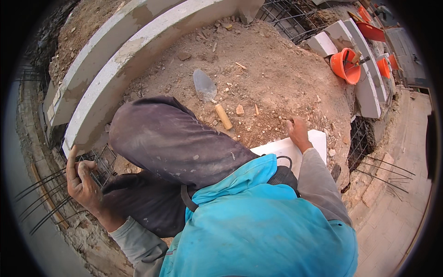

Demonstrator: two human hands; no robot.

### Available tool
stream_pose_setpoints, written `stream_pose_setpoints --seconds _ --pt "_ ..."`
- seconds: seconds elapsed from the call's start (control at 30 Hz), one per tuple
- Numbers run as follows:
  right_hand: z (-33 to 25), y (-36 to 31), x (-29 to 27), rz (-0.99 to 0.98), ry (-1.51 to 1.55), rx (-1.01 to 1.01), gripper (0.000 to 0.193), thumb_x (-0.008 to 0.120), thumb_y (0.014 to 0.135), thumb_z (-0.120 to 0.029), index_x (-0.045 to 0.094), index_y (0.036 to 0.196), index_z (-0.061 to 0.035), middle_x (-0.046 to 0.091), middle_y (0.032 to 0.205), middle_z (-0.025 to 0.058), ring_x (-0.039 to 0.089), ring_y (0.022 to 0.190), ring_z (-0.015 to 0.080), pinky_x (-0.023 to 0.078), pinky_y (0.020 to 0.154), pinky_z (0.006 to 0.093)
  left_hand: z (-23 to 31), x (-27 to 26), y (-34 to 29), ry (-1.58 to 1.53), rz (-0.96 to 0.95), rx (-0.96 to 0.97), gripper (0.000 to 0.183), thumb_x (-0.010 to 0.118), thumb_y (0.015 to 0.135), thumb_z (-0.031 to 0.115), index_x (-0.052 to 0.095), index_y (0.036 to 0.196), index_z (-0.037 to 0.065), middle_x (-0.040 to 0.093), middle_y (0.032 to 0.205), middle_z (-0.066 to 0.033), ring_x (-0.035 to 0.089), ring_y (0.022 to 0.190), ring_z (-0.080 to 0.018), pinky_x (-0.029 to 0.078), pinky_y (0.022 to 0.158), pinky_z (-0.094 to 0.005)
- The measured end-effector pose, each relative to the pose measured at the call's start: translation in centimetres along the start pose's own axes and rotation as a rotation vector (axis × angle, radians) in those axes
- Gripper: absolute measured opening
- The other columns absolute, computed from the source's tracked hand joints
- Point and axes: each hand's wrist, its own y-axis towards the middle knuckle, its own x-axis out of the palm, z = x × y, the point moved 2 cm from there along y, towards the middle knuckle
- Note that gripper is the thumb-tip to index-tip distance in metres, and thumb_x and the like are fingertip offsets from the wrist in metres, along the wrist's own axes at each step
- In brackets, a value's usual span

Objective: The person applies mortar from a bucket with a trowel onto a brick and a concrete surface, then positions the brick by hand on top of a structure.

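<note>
My left hand [84,182] is at the near end of the inner pale block wall [117,64]. Its index finger points up and touches the wall's end or lies just in front of it; the other fingers are bent, with nothing seen in them. My right hand [298,132] is curled closed above the dirt, beside a white block [316,141] partly hidden by my arm and shirt. No object shows in that hand. On the ground ahead of my bent knee lies a trowel [204,86] with a wooden handle, apart from both hands.
A second pale wall [87,76] runs behind the first. Orange buckets [340,67] stand by pale slabs [367,99] at the far right. Steel bars [392,171] stick out at the right and at the lower left [48,196]. Stones and chips litter the dirt [272,81].
</note>
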Motion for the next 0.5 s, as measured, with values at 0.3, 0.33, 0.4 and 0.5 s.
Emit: stream_pose_setpoints --seconds 0.3,0.33,0.4,0.5 --pt "-20.1 10.3 15.2 -0.509 0.006 -0.339 0.042 0.065 0.089 -0.028 0.055 0.11 0.0058 0.061 0.105 0.028 0.059 0.104 0.0434 0.047 0.089 0.0484 -0.7 -3.4 -2.2 0.121 0.197 -0.136 0.037 0.055 0.1 0.012 0.055 0.133 -0.004 0.065 0.085 -0.0047 0.058 0.073 -0.0074 0.048 0.068 -0.0213" --pt "-19.4 11.1 17.2 -0.515 0.003 -0.286 0.042 0.066 0.087 -0.029 0.055 0.107 0.0053 0.061 0.103 0.0285 0.06 0.101 0.0444 0.047 0.087 0.0495 -1.2 -3.4 -2.7 0.117 0.2 -0.134 0.036 0.055 0.1 0.011 0.055 0.133 -0.004 0.065 0.085 -0.0046 0.058 0.073 -0.0073 0.048 0.067 -0.0212" --pt "-19.0 11.2 19.6 -0.546 0.032 -0.17 0.041 0.068 0.083 -0.029 0.055 0.103 0.0039 0.064 0.099 0.0294 0.062 0.095 0.0461 0.048 0.084 0.0518 -0.9 -3.3 -3.3 0.167 0.215 -0.168 0.035 0.054 0.1 0.01 0.055 0.134 -0.002 0.065 0.085 -0.0046 0.057 0.073 -0.0074 0.048 0.067 -0.0214" --pt "-20.6 9.9 17.3 -0.44 0.071 -0.058 0.041 0.067 0.081 -0.024 0.054 0.11 0.002 0.064 0.104 0.0265 0.061 0.103 0.0438 0.049 0.087 0.05 -2.1 -4.4 -4.3 0.118 0.229 -0.197 0.035 0.053 0.1 0.009 0.055 0.134 -0.001 0.065 0.086 -0.0046 0.057 0.073 -0.0076 0.048 0.068 -0.0212"
